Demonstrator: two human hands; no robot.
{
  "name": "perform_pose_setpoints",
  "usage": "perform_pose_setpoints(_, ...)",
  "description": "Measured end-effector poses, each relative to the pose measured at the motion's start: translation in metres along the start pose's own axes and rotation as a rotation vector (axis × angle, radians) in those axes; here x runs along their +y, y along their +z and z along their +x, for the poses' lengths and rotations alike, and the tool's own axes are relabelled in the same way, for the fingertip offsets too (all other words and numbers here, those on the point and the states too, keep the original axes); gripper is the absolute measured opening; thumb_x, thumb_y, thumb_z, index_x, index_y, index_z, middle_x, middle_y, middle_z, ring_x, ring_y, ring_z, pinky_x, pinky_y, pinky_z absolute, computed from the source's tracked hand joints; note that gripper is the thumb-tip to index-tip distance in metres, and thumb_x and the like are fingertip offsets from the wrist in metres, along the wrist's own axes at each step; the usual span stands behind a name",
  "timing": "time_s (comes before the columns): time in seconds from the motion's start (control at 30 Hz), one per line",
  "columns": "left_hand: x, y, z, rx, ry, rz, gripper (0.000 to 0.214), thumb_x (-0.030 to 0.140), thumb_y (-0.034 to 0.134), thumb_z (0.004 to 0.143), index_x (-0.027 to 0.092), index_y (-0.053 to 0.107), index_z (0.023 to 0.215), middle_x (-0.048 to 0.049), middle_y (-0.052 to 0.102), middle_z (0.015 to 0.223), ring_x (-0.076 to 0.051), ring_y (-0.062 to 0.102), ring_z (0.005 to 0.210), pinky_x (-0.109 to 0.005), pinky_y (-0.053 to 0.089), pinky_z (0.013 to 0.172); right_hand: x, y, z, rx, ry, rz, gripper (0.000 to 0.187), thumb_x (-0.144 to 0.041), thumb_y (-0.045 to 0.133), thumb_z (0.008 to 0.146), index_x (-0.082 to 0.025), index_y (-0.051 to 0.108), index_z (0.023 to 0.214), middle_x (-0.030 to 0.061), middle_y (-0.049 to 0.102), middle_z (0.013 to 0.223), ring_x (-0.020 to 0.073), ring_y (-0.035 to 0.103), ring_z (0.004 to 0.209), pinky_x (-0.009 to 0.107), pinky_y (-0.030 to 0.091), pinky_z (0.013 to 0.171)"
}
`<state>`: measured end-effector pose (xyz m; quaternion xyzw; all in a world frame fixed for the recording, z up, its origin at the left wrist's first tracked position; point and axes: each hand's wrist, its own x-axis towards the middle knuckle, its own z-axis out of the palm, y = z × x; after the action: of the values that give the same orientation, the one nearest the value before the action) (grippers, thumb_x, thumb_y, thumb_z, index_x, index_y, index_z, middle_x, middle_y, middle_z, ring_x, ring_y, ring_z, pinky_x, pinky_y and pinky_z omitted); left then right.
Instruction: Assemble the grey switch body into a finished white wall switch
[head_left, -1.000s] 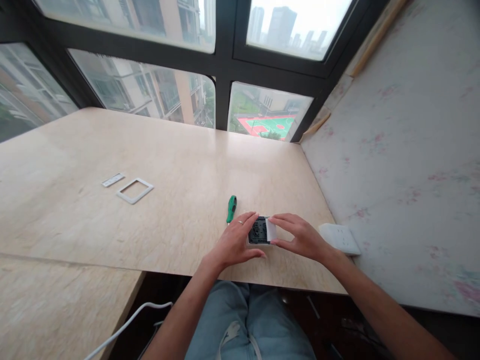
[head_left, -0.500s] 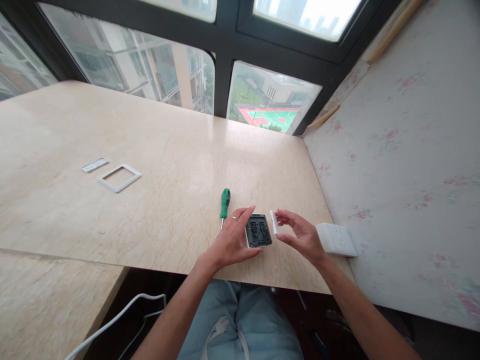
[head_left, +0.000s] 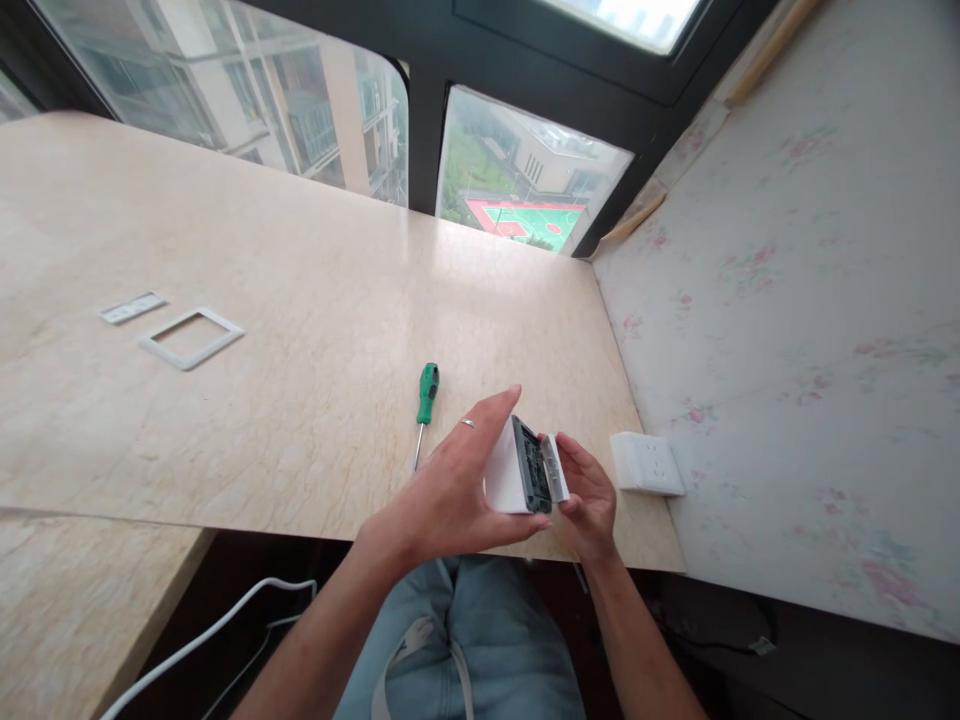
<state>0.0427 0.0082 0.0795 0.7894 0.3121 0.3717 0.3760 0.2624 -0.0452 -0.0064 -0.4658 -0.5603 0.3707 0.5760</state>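
Note:
My left hand is closed around a white wall switch box, thumb and fingers along its opposite sides. The box is turned so that its dark inner face points right. In my right hand is a white switch rocker, pinched at its edge. The rocker stands close against the dark face; I cannot tell whether the two touch. A green-handled screwdriver lies on the tabletop to the left, its shaft pointing toward me.
On the left of the marble-patterned tabletop lie a white square frame and a narrow white strip. A white socket box sits against the papered wall at the right. A white cable hangs below the table edge.
My left hand has turned the switch box to the right and lifted it closer. My right hand has brought the rocker up against its dark face. The view has shifted a little.

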Motion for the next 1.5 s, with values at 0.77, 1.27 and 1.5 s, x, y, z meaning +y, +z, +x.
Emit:
perform_pose_setpoints(0.77, -0.022, 0.031, -0.017, 0.239, 0.012, -0.390, 0.102, 0.039, 0.095, 0.060, 0.035, 0.042, 0.147, -0.0111, 0.050, 0.142, -0.032, 0.054, 0.131, -0.042, 0.059, 0.099, -0.005, 0.004, 0.003, -0.052, -0.107, 0.104, 0.051, -0.051, 0.077, 0.083, -0.032, 0.069, 0.129, 0.0083, 0.069, 0.133, 0.0302, 0.060, 0.129, 0.053, 0.048, 0.110)
perform_pose_setpoints(1.27, -0.027, 0.038, -0.021, 0.310, -0.001, -0.375, 0.093, 0.040, 0.095, 0.059, 0.030, 0.049, 0.140, -0.0120, 0.049, 0.139, -0.031, 0.052, 0.131, -0.042, 0.057, 0.099, -0.026, -0.013, 0.020, -0.271, 0.069, -0.065, 0.045, -0.053, 0.079, 0.079, -0.037, 0.072, 0.120, 0.0072, 0.066, 0.138, 0.0280, 0.060, 0.131, 0.052, 0.048, 0.112)
perform_pose_setpoints(1.5, -0.048, 0.055, -0.026, 0.405, 0.100, -0.386, 0.090, 0.040, 0.096, 0.060, 0.028, 0.049, 0.136, -0.0114, 0.049, 0.135, -0.030, 0.048, 0.133, -0.045, 0.054, 0.103, -0.033, -0.011, 0.023, -0.324, 0.110, -0.112, 0.039, -0.044, 0.080, 0.082, -0.038, 0.072, 0.119, 0.0063, 0.064, 0.141, 0.0265, 0.060, 0.132, 0.049, 0.049, 0.111)
